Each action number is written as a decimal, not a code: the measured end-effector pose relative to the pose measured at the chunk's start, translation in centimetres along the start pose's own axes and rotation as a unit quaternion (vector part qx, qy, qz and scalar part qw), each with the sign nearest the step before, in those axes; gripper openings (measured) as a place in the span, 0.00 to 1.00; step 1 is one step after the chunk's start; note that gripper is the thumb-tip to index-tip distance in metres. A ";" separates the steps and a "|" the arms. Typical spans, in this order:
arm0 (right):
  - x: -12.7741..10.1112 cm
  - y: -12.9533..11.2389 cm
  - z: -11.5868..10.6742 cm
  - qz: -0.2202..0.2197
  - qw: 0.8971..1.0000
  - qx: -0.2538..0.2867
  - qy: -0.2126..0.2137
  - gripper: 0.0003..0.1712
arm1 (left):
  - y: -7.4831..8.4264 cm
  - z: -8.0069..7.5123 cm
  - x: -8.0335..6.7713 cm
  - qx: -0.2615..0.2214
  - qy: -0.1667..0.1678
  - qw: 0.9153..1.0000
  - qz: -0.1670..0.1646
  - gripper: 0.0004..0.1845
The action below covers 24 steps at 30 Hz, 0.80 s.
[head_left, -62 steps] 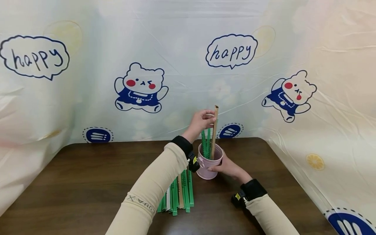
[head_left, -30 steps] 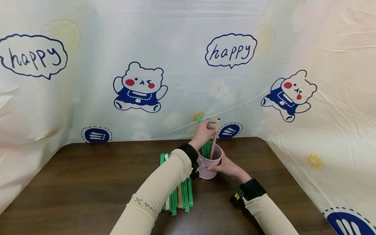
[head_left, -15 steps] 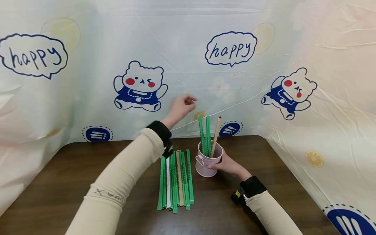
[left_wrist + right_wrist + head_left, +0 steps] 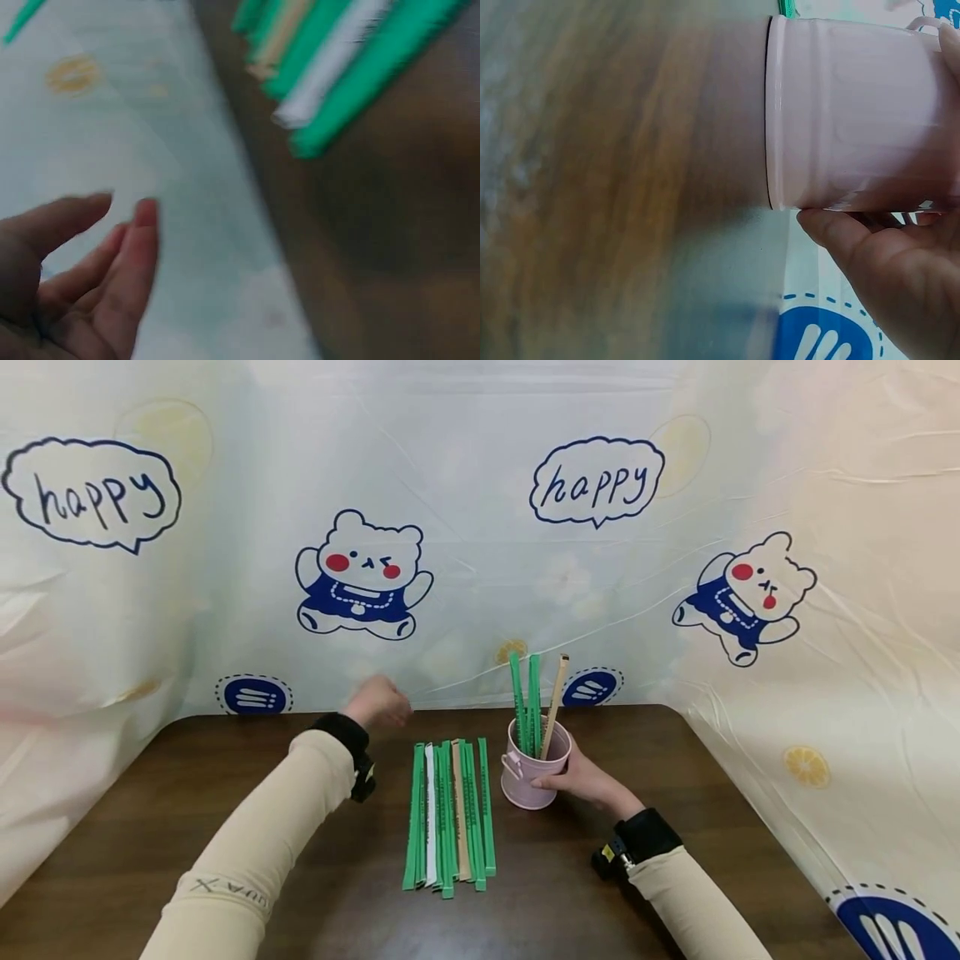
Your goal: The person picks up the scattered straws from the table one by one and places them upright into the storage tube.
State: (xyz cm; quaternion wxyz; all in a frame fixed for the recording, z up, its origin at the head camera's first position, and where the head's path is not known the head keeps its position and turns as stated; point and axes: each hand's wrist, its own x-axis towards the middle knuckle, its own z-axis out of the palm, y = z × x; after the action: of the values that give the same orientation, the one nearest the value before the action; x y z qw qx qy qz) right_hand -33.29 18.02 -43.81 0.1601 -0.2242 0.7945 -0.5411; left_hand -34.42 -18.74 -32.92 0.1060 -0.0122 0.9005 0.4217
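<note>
My right hand [image 4: 587, 777] holds a small pink metal bucket [image 4: 527, 785] around its side, with the bucket upright on the table. In the right wrist view, the fingers [image 4: 877, 255] lie along the bucket wall. Several slim green sticks with printing [image 4: 534, 697] and one tan stick [image 4: 555, 702] stand in the bucket, leaning on its rim. More long sticks lie side by side on the table: mostly green sticks [image 4: 412, 827], a white stick [image 4: 430, 827] and a tan stick [image 4: 460, 827]. My left hand [image 4: 378, 700], blurred, is behind and left of that row, holding nothing, its thumb and fingers apart.
The brown wooden table [image 4: 247, 843] ends at a back edge below a pale printed cloth [image 4: 480, 485], which also hangs at both sides. A wrist camera on a black strap [image 4: 363, 777] is on the left wrist, another wrist camera [image 4: 606, 860] on the right.
My left hand has let go of the tan stick in the bucket, then risen and swung left past the row of sticks. My right hand has kept its hold on the bucket.
</note>
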 end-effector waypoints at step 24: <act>-0.1 0.2 0.0 0.003 1.000 0.015 0.005 0.67 | -4.0 8.9 0.3 0.021 0.017 0.999 -0.047 0.21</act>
State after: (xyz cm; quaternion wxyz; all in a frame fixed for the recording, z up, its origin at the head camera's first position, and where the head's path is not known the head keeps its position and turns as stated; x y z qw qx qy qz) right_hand -33.22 18.11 -44.02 0.1613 -0.2169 0.7875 -0.5539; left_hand -32.63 -14.46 -41.52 0.1108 -0.0593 0.9094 0.3965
